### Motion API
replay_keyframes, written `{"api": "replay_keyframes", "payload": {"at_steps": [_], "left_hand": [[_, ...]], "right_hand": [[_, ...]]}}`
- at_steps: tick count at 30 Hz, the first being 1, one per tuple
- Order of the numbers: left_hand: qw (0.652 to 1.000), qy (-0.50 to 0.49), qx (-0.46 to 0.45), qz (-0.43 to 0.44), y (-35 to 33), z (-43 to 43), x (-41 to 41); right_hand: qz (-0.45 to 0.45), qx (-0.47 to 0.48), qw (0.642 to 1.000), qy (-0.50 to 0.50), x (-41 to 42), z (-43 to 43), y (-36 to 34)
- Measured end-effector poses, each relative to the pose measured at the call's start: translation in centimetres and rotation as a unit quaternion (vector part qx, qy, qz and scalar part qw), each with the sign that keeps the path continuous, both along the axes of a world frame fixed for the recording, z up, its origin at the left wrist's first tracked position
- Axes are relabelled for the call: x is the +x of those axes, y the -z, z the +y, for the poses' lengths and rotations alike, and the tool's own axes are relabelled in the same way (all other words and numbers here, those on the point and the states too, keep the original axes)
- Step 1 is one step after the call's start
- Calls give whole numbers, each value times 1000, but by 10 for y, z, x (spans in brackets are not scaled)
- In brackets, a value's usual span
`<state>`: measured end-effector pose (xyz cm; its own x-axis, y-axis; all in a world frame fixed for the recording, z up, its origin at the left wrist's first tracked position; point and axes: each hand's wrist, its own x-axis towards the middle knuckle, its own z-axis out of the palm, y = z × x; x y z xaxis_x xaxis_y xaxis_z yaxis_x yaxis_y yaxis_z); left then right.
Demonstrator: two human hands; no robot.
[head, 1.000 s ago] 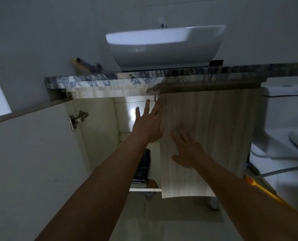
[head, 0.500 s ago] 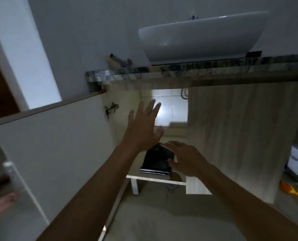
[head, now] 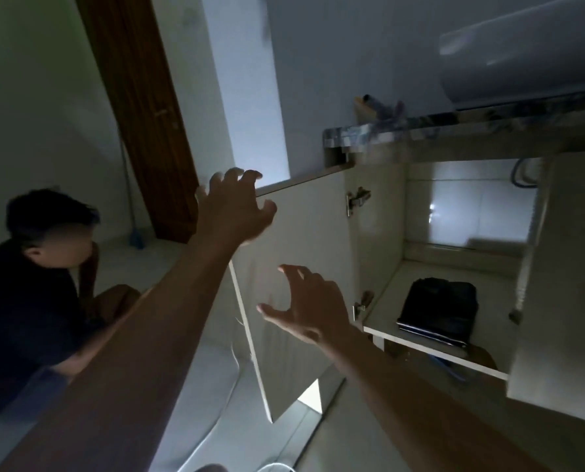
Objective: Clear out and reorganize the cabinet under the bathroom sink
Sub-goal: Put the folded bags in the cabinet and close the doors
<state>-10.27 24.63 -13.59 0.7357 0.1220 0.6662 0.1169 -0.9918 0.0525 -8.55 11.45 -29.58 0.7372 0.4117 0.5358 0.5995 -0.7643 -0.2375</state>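
Note:
The cabinet under the sink stands open on its left side, its left door swung out toward me. A dark folded bundle lies on the cabinet's pale shelf. My left hand hovers by the top edge of the open door, fingers curled and apart, holding nothing. In front of the door's face my right hand is held with its fingers spread and empty. The right door is shut. The white basin sits on the marbled counter.
A person in a dark shirt crouches on the floor at the left. A brown wooden door frame stands behind. Small items rest on the counter's left end. A hose hangs inside the cabinet.
My view has swung left, bringing the crouching person into sight. Both hands have moved left, away from the cabinet opening and the dark bundle, to the open left door.

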Motion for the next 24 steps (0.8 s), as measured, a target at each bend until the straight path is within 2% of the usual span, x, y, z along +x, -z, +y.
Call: {"api": "replay_keyframes", "payload": {"at_steps": [3,7,11,15,20,21,24], "left_hand": [[999,7,-36,18,10,8,-2],[998,34,-48,-29,12,0,-8],[994,69,-40,-81,3,-25,-15],[984,118,-100,-94,-11,-67,-20],[958,228,-150,-89,-17,-138,-15],[953,248,-149,-85,-14,-151,-13],[923,356,-138,-53,3,-199,7]], "right_hand": [[-2,3,1000,10,-7,19,1],[-14,32,999,34,-13,26,2],[-105,105,989,21,-21,8,7],[-175,173,969,25,-31,-40,17],[-137,237,960,-55,-28,-134,38],[-132,241,960,-45,-27,-154,39],[-91,261,957,89,-24,-216,36]]}}
